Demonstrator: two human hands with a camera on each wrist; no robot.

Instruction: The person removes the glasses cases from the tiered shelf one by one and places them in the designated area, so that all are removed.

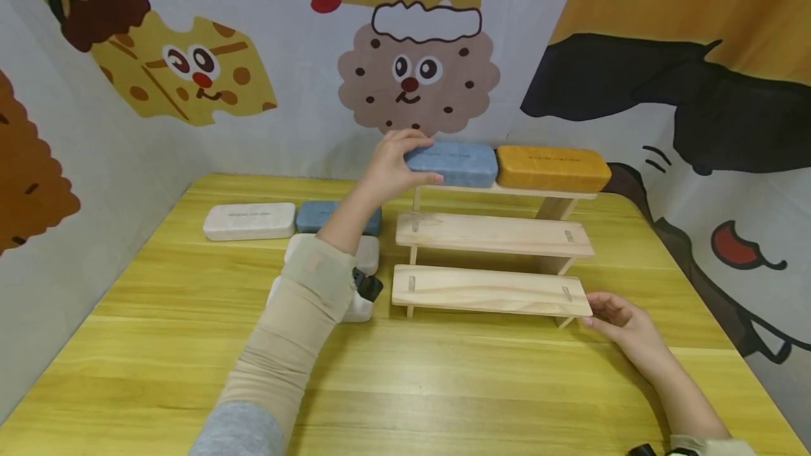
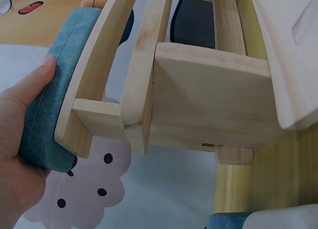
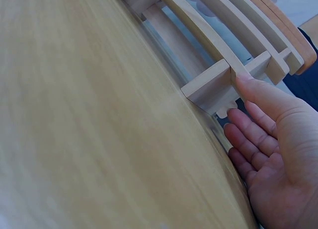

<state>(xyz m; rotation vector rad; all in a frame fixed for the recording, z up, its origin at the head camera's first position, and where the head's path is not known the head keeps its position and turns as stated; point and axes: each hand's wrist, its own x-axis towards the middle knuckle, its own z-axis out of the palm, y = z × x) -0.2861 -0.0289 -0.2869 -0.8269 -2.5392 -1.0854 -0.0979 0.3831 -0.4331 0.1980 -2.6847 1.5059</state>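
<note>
Your left hand [image 1: 395, 167] is gripping the left end of the blue case [image 1: 459, 164]: thumb is pressing on the front side, other fingers are reaching over the top toward the back. The case is resting on the top shelf of the wooden rack [image 1: 494, 234], its left end sticking out a little past the shelf end.

Your right hand [image 1: 627, 333] is touching the right end of the bottom shelf. Thumb is lying against the edge, the other fingers are curling loosely next to it. It's holding no case. The blue case is sitting farther back and to the left of that hand.

Writing: the blue case is carrying a line of dark print on top, too small to read. The orange case [image 1: 553, 169] is showing a similar line, also unreadable. It's sitting just beside the blue one, on the right of the same shelf. The middle and bottom shelves are showing bare wood.

Left of the rack, on the table [image 1: 475, 385], a white case [image 1: 249, 222] is lying with its own dark print, again illegible. A dark blue case [image 1: 317, 217] is lying just right of it, your left forearm partly covering it. Nearer you, two more white cases [image 1: 367, 255] are lying behind the forearm and sleeve [image 1: 279, 343].

Behind, the wall is showing a cheese [image 1: 184, 83] and a cookie [image 1: 418, 69], both with cartoon faces.
</note>
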